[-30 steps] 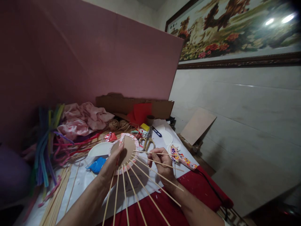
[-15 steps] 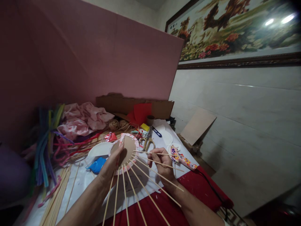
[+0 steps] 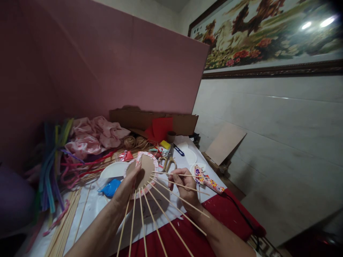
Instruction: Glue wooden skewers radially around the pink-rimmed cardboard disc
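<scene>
At the left rim of the round brown cardboard disc edged in pink-and-white fabric [image 3: 147, 169], the left hand [image 3: 130, 182] clamps on, thumb across its face, forearm slanting up from below! Pale, thin wooden sticks [image 3: 142, 222] fan out from the disc's lower and right edges. Right of the disc, the right hand [image 3: 184, 184] comes palm inward, fingers curled, thumb and forefinger pinched on the upper sticks; exactly which, I cannot tell. Just behind the disc's right rim, gold-handled scissors [image 3: 167, 165]; left of it, a shiny blue packet [image 3: 111, 187].
</scene>
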{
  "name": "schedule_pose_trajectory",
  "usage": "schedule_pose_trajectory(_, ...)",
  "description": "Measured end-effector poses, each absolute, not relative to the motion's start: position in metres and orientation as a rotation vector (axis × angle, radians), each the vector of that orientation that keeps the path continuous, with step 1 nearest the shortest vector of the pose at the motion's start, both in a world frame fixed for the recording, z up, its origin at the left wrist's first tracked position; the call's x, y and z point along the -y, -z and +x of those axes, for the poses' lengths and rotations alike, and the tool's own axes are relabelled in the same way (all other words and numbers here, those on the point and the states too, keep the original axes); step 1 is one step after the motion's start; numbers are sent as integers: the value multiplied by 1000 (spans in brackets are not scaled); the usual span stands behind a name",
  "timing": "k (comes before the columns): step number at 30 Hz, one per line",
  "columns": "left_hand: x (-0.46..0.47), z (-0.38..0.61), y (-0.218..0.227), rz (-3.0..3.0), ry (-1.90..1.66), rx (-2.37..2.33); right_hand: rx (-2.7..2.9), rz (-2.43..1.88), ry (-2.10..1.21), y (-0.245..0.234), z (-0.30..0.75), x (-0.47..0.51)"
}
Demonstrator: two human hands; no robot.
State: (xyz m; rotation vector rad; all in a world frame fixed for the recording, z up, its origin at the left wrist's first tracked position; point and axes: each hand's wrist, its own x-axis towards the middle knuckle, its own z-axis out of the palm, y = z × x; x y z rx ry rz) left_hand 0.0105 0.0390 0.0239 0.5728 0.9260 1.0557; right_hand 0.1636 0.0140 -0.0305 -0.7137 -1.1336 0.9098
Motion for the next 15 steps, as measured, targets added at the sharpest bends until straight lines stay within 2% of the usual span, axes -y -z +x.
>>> schedule_pose_trajectory(15, -39, 11, -22, 560, -1065, -929, 1139, -707, -903, 31, 164, -14)
